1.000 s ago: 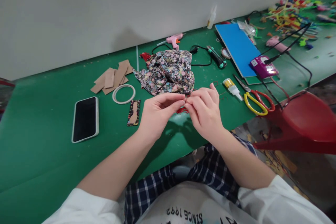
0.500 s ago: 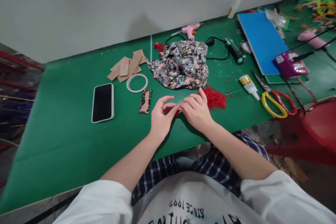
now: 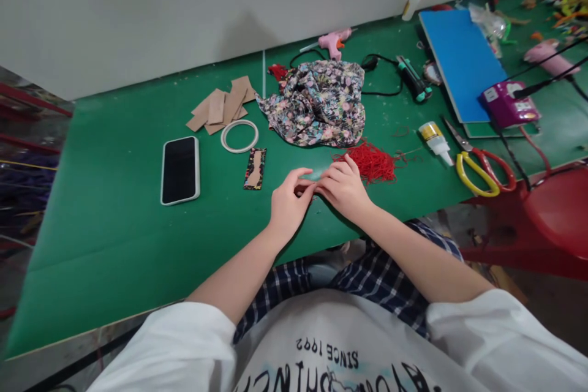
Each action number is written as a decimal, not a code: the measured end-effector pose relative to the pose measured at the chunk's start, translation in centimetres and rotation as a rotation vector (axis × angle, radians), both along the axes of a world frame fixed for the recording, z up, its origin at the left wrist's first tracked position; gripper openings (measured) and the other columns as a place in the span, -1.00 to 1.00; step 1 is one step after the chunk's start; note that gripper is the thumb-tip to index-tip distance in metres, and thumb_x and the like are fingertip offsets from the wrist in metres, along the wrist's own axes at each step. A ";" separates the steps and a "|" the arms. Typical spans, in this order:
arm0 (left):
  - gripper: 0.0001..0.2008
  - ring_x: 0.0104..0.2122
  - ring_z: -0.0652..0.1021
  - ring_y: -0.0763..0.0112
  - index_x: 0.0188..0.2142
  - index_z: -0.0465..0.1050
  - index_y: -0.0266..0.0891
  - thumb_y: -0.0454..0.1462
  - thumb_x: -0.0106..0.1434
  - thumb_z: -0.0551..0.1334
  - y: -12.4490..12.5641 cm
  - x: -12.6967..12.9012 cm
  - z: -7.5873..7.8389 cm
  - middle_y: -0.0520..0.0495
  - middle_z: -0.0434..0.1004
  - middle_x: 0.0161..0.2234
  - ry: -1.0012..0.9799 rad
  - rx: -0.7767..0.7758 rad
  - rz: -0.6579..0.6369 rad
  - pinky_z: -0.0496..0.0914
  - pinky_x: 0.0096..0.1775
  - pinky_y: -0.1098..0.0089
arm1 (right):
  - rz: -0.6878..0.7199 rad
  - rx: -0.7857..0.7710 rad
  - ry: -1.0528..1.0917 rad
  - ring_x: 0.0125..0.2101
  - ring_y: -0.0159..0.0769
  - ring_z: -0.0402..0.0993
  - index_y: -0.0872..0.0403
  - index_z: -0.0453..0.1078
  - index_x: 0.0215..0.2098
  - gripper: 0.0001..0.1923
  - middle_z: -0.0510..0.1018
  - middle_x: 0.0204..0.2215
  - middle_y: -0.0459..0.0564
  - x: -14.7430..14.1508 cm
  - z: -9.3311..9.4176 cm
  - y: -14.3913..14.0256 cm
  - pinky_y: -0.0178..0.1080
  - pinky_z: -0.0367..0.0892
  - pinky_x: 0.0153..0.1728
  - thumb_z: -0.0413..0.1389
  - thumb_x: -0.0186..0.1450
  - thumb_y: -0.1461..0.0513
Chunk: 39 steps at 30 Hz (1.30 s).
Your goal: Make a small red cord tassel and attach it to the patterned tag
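Here both hands meet low over the green table [image 3: 114, 245]: the left hand [image 3: 288, 207] and the right hand [image 3: 343, 188] have their fingers pinched narrow, tip against tip, on a small bit of red thread [image 3: 305, 186] that is mostly hidden between them. The loose heap of red thread [image 3: 370, 162] lies just beside the right hand at its two o'clock, touching the table.

The risk, as I judge it, is that a piece so thin slips from the pinch and is lost against the heap, or that the right wrist drags the heap along and tangles it.

Counted: one phone [image 3: 180, 169] at nine o'clock of the hands, one tape ring [image 3: 239, 136] and one patterned strip [image 3: 255, 168] at ten, one bundle of flowered cloth [image 3: 316, 104] at twelve, one pink glue gun [image 3: 333, 43] beyond it, one glue bottle [image 3: 434, 142] and one pair of scissors [image 3: 478, 168] at three. The cardboard pieces [image 3: 223, 107] overlap; I cannot count them surely.
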State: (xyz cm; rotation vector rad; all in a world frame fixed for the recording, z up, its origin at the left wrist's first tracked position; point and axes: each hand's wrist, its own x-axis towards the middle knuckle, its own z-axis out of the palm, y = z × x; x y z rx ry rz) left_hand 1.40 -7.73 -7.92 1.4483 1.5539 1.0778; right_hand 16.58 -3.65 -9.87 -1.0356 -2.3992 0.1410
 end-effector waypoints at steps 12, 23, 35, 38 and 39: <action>-0.74 -0.22 0.54 0.38 -0.09 0.37 -0.18 -0.25 0.20 0.18 -0.1 -0.2 -0.1 -0.03 0.56 -0.28 0.155 0.065 0.004 0.37 -0.10 0.33 | -0.078 -0.211 0.159 -0.20 -0.23 0.29 0.03 0.46 -0.46 -0.91 0.53 -0.40 -0.09 -0.8 0.6 0.0 0.09 0.01 0.07 0.13 0.17 0.23; -0.71 -0.28 0.50 0.32 -0.09 0.44 -0.20 -0.17 0.23 0.15 -0.4 -0.2 -0.1 -0.11 0.56 -0.28 0.548 0.317 -0.033 0.32 -0.17 0.28 | -0.096 -0.260 0.394 -0.26 -0.28 0.32 0.05 0.46 -0.45 -0.90 0.52 -0.42 -0.05 -0.6 1.6 0.4 -0.13 0.25 -0.13 0.14 0.18 0.20; -0.81 -0.38 0.50 0.39 -0.33 0.52 -0.22 -0.19 0.22 0.17 -0.2 -0.2 0.8 -0.05 0.57 -0.40 0.479 0.302 -0.042 0.33 -0.27 0.38 | -0.102 -0.225 0.368 -0.23 -0.27 0.31 0.07 0.37 -0.40 -0.87 0.47 -0.37 -0.01 -0.7 1.8 -0.3 -0.16 0.24 -0.17 0.03 0.26 0.22; -0.81 -0.37 0.50 0.40 -0.32 0.52 -0.20 -0.19 0.22 0.17 -0.2 -0.3 0.9 -0.04 0.57 -0.39 0.439 0.286 -0.051 0.34 -0.26 0.38 | -0.076 -0.269 0.381 -0.24 -0.28 0.32 0.07 0.34 -0.41 -0.88 0.46 -0.36 -0.02 -0.7 1.9 -0.2 -0.17 0.25 -0.18 0.01 0.26 0.23; -0.82 -0.37 0.50 0.40 -0.31 0.53 -0.20 -0.19 0.22 0.17 -0.2 -0.3 0.9 -0.04 0.57 -0.38 0.425 0.279 -0.045 0.35 -0.25 0.38 | -0.066 -0.289 0.394 -0.25 -0.29 0.32 0.07 0.33 -0.41 -0.88 0.45 -0.36 -0.02 -0.7 1.9 -0.2 -0.18 0.26 -0.18 0.01 0.26 0.24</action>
